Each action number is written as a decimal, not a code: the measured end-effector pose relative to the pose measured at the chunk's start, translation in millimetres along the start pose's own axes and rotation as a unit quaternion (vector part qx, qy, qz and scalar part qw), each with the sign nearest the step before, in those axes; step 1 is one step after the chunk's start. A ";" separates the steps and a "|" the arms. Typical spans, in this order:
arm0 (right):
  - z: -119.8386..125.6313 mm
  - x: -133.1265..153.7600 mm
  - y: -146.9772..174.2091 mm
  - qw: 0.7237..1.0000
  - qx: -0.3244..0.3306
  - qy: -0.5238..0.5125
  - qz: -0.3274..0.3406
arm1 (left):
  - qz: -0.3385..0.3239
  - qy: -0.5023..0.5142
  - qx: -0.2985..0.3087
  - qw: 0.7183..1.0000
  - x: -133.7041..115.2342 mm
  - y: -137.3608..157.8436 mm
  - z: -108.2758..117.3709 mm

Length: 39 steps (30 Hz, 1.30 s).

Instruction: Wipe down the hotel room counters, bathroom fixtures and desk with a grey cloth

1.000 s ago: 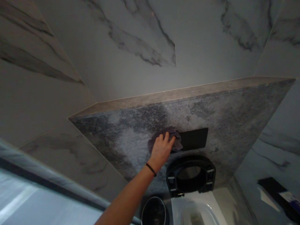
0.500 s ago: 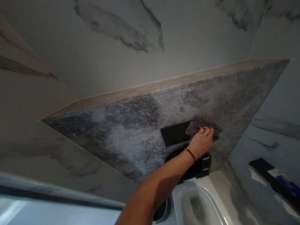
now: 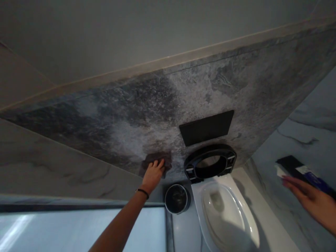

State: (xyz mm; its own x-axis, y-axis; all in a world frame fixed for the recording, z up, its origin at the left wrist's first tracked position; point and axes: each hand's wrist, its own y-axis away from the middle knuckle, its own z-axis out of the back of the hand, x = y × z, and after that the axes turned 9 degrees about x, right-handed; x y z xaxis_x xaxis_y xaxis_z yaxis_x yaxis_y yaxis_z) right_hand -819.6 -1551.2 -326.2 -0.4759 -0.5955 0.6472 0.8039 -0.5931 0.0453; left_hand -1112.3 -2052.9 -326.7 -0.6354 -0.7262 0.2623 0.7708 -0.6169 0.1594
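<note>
My left hand (image 3: 153, 171), with a dark band on its wrist, presses a dark purple-grey cloth (image 3: 168, 162) against the grey stone-look wall panel (image 3: 136, 129). The cloth lies low on the panel, left of the black flush plate (image 3: 207, 127). At the right edge, my right hand (image 3: 307, 194) reaches in with fingers stretched out. Its fingertips are near the white paper end (image 3: 280, 172) under a dark holder (image 3: 290, 162) on the side wall; whether they touch it I cannot tell.
Below the plate a black toilet seat (image 3: 189, 162) stands raised over the white toilet bowl (image 3: 253, 224). A round dark bin (image 3: 176, 199) stands left of the toilet. Pale marbled tiles (image 3: 78, 175) meet the panel, and a bright glass-like surface (image 3: 78, 227) lies at lower left.
My left hand has moved the cloth left and down, from the flush plate's right end to the panel's lower left. My right hand has come into view. The view has shifted downward.
</note>
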 end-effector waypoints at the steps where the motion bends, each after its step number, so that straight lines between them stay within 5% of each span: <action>1: -19.9 24.4 -4.7 0.997 0.044 -0.065 -0.014 | 0.040 0.040 0.009 0.998 1.0 7.8 -9.0; 4: -79.2 94.2 -21.9 0.939 0.142 -0.308 -0.047 | 0.107 0.177 0.021 0.978 -8.4 29.0 -32.0; 8: -142.0 147.7 -49.1 0.887 0.192 -0.416 -0.061 | 0.086 0.307 0.021 0.948 -34.4 58.8 -51.8; 12: -182.8 160.2 -75.4 0.840 0.220 -0.472 -0.150 | 0.061 0.339 -0.011 0.939 -63.7 78.5 -53.7; 16: -202.8 147.4 -74.9 0.811 0.213 -0.501 -0.213 | -0.016 0.288 -0.121 0.950 -104.2 60.2 -40.0; 20: -202.0 116.1 -38.7 0.791 0.224 -0.515 -0.243 | -0.083 0.224 -0.179 0.954 -147.1 -1.1 -33.4; 26: -180.1 53.6 5.8 0.762 0.257 -0.517 -0.294 | -0.006 0.202 -0.171 0.964 -197.1 -108.5 -23.2; 32: -155.9 26.3 -4.7 0.780 0.205 -0.511 -0.298 | -0.168 0.160 -0.097 0.968 -298.9 -202.1 37.8; 35: -139.7 25.9 -11.5 0.804 0.192 -0.497 -0.264 | -0.163 0.164 -0.072 0.970 -326.0 -218.7 43.7; 39: -127.8 34.4 -23.6 0.826 0.170 -0.479 -0.242 | -0.222 0.205 -0.052 0.952 -294.9 -174.7 41.8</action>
State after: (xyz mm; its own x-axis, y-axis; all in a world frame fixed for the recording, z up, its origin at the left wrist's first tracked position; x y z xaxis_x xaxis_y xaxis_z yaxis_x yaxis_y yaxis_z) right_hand -900.5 -1626.9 -402.2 -0.4005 0.4661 0.7889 0.7342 -0.3518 0.5806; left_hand -1057.7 -1718.3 -392.1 -0.8781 -0.4316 -0.2064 0.4272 -0.9016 0.0676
